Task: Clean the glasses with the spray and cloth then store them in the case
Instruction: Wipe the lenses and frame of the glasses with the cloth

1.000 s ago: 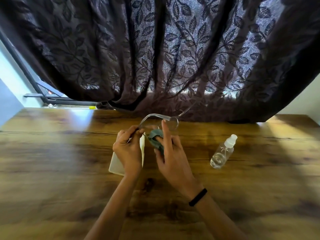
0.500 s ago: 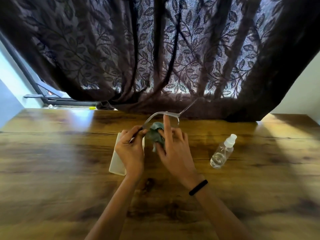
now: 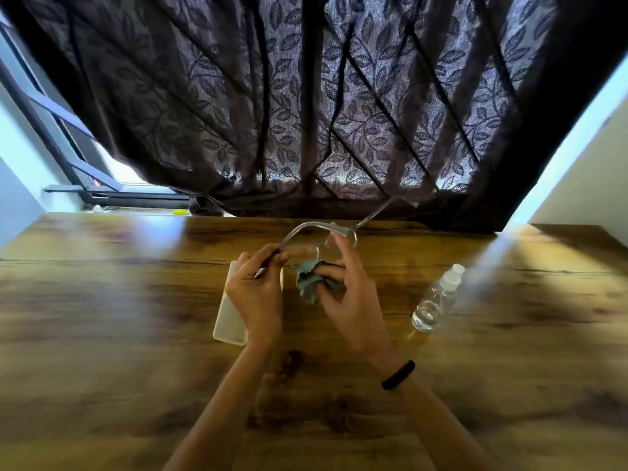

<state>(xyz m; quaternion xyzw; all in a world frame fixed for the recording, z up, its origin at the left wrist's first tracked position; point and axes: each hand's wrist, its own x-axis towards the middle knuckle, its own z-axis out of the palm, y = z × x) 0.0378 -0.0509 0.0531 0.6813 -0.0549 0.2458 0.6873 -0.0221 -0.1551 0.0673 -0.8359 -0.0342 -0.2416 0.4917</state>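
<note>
Clear-framed glasses (image 3: 316, 229) are held up above the wooden table (image 3: 102, 300). My left hand (image 3: 256, 294) pinches one temple arm near its tip. My right hand (image 3: 346, 294) holds a crumpled grey-green cloth (image 3: 307, 280) against the lens area, index finger raised along the frame. The other temple arm sticks out to the upper right. A white glasses case (image 3: 228, 317) lies on the table, partly hidden under my left hand. To the right of my hands stands a small clear spray bottle (image 3: 436, 299) with a white cap.
A dark leaf-patterned curtain (image 3: 306, 113) hangs just behind the table's far edge. A window frame (image 3: 68, 147) shows at the left and a pale wall at the right. A black band sits on my right wrist (image 3: 397, 374).
The view has tilted up, showing more curtain. My right hand has slid the cloth lower on the glasses, and the frame has risen slightly. My left hand keeps its pinch on the temple arm.
</note>
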